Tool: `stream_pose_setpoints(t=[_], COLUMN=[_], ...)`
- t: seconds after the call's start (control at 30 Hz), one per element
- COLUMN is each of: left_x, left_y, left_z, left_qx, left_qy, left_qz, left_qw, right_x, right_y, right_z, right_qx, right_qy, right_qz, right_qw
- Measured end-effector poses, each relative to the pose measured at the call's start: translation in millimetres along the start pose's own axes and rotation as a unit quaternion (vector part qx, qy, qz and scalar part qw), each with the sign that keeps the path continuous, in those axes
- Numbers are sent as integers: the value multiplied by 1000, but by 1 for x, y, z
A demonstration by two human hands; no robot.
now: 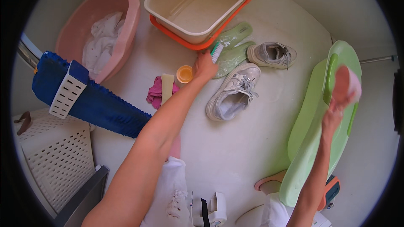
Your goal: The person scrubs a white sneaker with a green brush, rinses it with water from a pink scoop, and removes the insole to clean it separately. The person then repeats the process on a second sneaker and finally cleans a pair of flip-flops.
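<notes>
My left hand (205, 65) is closed on a scrub brush (217, 52) with white bristles and a green edge, beside two wet green insoles (233, 52) that look soapy. My right hand (334, 113) holds a pink cup or scoop (347, 83), somewhat blurred, over the green plastic tub (307, 110). Between the hands, a white sneaker (232, 96) and a second sneaker (273, 55) stand on the floor. Near my left wrist are an orange round dish (185, 74), a pale bar, perhaps soap, (167, 86) and a magenta cloth (154, 93).
A beige basin (202, 33) with an orange handle stands at the top. Left of it is a pink tub (127, 37) holding white cloth (102, 41). A blue fuzzy item (107, 110) and a perforated white hamper (60, 160) are at the left.
</notes>
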State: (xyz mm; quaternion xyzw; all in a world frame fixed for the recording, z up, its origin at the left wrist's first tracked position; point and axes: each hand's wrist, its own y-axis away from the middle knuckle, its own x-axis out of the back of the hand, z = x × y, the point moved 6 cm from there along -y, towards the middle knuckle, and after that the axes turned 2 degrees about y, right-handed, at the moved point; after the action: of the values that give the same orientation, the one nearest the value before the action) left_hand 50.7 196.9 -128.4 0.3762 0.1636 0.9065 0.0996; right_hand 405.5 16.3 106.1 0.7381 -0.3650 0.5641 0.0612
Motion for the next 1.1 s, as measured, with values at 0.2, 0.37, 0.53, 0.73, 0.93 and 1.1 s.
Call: stream_pose_setpoints(t=[0.2,0.37,0.53,0.73,0.93,1.1], left_x=[-3,13,-42,-4,-20,-26], left_y=[-1,1,-16,-11,-18,-18], left_z=[8,-9,46,34,9,6], left_qx=[-141,-185,-229,-114,-115,-59], left_qy=[-58,-158,-137,-250,-167,-83], left_qz=[53,44,11,58,14,-27], left_qw=[987,969,964,960,979,994], right_x=[41,-10,-34,-40,39,107], right_y=[55,124,113,106,83,62], right_z=[290,383,487,277,200,110], right_qx=[-212,-281,-227,-404,-301,-254], right_qy=[176,246,-221,-595,-747,-665], right_qz=[-33,-179,-52,-100,-109,-110], right_qw=[961,910,947,688,583,694])
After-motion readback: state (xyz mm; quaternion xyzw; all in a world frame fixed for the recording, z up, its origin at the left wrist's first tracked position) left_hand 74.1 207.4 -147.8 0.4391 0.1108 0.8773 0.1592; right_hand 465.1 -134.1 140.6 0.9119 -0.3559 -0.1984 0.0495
